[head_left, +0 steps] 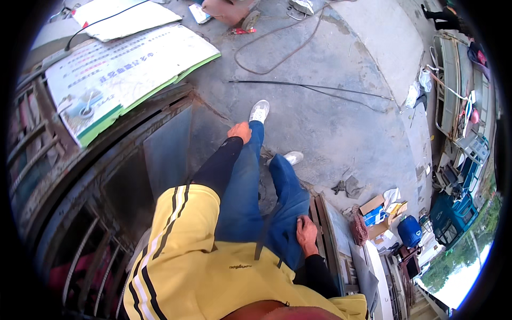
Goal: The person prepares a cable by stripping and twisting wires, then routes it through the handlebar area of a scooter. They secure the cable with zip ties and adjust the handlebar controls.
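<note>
My left hand (240, 132) is swung forward, in front of my blue jeans (237, 192) near the knee. Its fingers are curled into a loose fist, and nothing shows in it. Beside my right thigh hangs my right hand (306, 232), its fingers bent inward with no object visible between them. Both arms have dark sleeves under a yellow top (202, 277). One white shoe (260, 111) is ahead on the concrete floor (330, 128); the other shoe (293, 157) is partly covered by my trouser leg.
A printed board (133, 69) lies on a rusty metal frame (96, 176) at left. Ahead, thin black rods (314, 87) and a looped hose (277, 63) cross the floor. An open cardboard box (376, 213), a blue container (409, 231) and a teal vehicle (453, 218) stand at right.
</note>
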The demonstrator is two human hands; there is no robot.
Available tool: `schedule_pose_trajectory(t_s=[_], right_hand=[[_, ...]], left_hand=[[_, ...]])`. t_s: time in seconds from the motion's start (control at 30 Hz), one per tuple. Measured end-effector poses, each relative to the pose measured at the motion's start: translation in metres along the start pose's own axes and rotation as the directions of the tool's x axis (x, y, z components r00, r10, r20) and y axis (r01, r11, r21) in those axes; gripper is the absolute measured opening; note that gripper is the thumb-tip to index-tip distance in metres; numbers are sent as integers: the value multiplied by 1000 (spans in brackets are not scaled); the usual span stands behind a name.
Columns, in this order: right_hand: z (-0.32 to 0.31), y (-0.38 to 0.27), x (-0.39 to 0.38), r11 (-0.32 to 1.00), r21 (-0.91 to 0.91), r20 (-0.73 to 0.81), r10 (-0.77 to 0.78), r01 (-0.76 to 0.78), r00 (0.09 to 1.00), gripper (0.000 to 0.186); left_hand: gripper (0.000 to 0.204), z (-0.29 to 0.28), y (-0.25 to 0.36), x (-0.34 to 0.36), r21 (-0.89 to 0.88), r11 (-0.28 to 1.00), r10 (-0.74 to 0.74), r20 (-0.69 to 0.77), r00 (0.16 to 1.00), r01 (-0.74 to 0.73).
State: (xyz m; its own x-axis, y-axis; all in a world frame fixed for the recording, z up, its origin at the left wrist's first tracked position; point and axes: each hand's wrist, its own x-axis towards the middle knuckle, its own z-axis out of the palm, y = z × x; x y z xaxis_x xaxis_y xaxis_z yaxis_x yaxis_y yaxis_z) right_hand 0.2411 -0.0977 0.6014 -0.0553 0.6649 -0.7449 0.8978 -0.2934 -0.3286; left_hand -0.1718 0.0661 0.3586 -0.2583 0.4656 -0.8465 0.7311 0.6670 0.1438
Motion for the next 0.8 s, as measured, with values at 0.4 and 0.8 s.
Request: schedule_pose_trajectory(t_s=[0.4, 0.8], right_hand=[[-14, 56, 139, 716, -420, 83, -582, 558, 809, 31], [-3, 76, 129, 837, -290, 53, -470, 464, 881, 35]], left_hand=[[52, 89, 42, 325, 327, 894, 402, -277, 872, -308], [18, 165, 23, 284, 490, 798, 372, 55, 927, -350]])
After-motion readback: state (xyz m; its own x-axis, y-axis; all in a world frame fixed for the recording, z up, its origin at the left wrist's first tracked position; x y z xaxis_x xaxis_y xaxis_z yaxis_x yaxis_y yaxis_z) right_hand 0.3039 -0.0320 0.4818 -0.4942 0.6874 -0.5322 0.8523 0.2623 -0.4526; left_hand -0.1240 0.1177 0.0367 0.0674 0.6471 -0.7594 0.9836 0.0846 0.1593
